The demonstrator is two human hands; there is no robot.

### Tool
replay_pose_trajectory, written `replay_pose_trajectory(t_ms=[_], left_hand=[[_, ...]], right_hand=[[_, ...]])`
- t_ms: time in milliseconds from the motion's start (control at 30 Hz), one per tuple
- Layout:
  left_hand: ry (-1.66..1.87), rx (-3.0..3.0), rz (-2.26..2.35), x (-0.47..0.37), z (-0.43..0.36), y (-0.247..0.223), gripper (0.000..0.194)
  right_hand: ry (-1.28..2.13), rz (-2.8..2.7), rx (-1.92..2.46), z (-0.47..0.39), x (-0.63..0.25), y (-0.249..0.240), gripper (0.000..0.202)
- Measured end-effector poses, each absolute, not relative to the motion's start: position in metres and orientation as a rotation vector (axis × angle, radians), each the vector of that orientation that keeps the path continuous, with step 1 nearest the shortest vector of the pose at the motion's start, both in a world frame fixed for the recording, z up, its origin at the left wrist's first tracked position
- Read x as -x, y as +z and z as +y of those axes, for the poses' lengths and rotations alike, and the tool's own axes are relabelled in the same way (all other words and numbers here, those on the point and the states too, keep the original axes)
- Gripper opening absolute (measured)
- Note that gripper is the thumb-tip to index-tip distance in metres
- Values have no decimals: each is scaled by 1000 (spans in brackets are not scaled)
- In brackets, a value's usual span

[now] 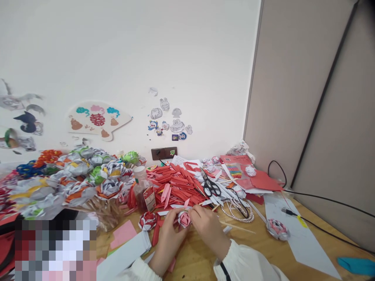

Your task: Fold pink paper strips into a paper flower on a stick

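A pink and white paper flower (pixel 184 219) sits between my two hands, just above the wooden table. My left hand (pixel 171 230) is closed round its left side. With bent fingers, my right hand (pixel 206 224) grips the flower's upper right edge, near a thin stick. Just left of my left hand lies a red and white paper flower (pixel 148 221). Beyond the hands spreads a heap of folded red paper strips (pixel 178 181). Black-handled scissors (pixel 211 188) rest on white strips at the heap's right side.
Many finished paper flowers (pixel 84 171) on sticks crowd the left. A glass bottle (pixel 140 195) stands beside them. White paper sheets (pixel 125 253) lie at front left. Right of my hands are a pearl string (pixel 238 210), another paper flower (pixel 277 228) and a black cable (pixel 322 230).
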State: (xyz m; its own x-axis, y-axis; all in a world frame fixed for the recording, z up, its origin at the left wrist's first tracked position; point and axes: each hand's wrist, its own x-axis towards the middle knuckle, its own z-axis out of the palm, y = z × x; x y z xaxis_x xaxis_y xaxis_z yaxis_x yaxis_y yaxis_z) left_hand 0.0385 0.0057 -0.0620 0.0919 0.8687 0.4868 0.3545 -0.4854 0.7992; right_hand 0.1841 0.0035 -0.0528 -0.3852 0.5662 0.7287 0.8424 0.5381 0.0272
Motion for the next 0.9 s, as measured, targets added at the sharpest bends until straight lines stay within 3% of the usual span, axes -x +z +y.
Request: replay_pose_trajectory(t_ms=[900], left_hand=[[1377, -2007, 1364, -37, -1, -49, 35]], right_hand=[[-319, -1998, 1148, 4, -186, -50, 23]])
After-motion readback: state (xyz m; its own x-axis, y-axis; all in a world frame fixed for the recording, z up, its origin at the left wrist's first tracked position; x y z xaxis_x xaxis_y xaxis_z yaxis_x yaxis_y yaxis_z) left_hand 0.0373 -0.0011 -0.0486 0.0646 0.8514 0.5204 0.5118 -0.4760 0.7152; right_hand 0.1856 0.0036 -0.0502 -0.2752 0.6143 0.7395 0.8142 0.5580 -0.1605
